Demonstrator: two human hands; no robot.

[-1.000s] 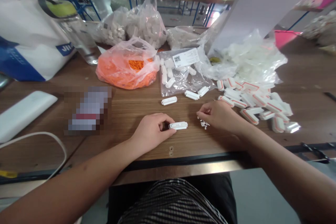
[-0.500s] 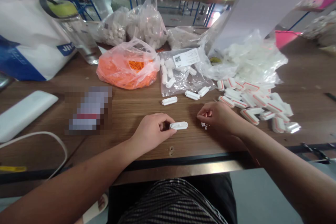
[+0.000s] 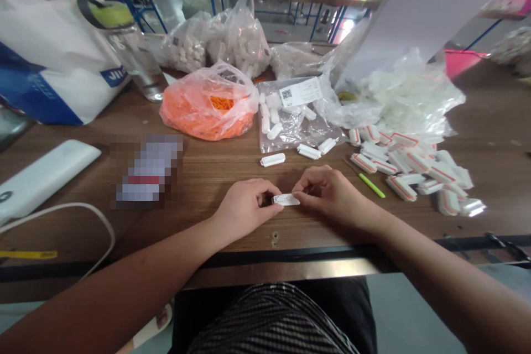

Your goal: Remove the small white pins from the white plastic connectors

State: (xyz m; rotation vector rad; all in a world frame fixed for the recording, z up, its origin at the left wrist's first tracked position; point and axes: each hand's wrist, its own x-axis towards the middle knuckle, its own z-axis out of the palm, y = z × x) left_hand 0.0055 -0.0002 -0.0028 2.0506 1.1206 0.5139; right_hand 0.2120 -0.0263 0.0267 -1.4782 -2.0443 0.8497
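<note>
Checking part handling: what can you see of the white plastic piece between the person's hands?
The white plastic piece is a small, flat oblong bar, matte-looking, with a row of tiny features along its top face, too small to make out. It lies lengthwise, roughly parallel to the wooden table edge. The left hand holds one end, the right hand the other. Table contact cannot be told.

On the surface [image 3: 199, 168], a stuffed plastic bag [image 3: 209, 108] lies behind the left grip [image 3: 244, 207], a zip bag [image 3: 301, 116] behind and left of the right grip [image 3: 332, 196], and loose plastic housings [image 3: 409, 171] right of it.
</note>
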